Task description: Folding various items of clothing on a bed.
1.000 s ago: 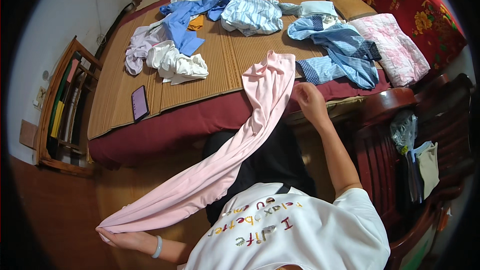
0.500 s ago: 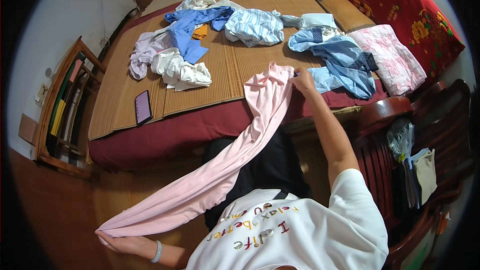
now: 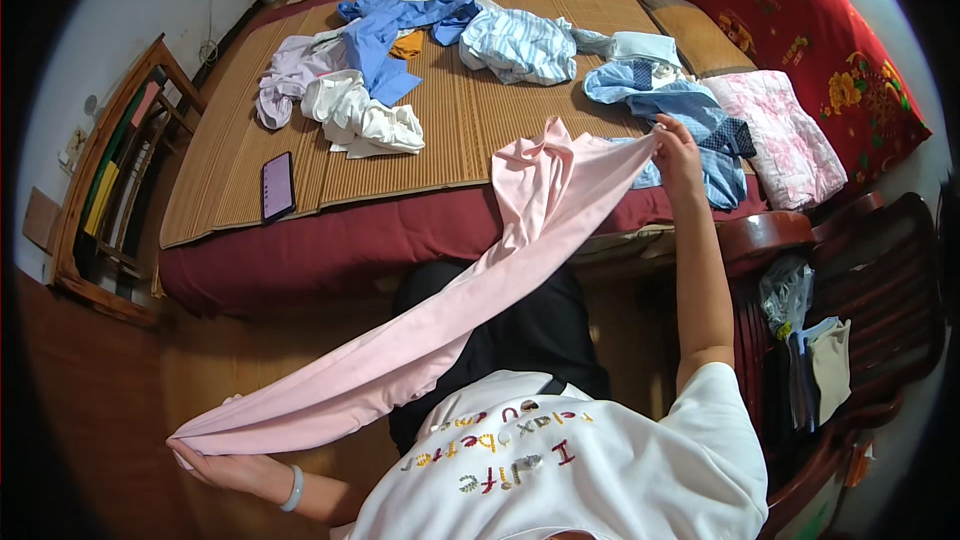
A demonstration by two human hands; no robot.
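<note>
Head view is showing left hand (image 3: 228, 470) and right hand (image 3: 682, 158) gripping the pink garment (image 3: 400, 345) well apart, probably for pulling it straight, while its loose part is resting on the bed (image 3: 300, 252).

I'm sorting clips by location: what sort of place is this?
Probably a bedroom: there's a wide bed with a maroon cover, a slatted mat over it, and a folded pink-and-white quilt.

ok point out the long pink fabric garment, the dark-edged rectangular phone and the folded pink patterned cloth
Long pink fabric garment (image 3: 450, 327): head view, middle
Dark-edged rectangular phone (image 3: 278, 186): head view, screen
Folded pink patterned cloth (image 3: 780, 135): head view, upper face
</note>
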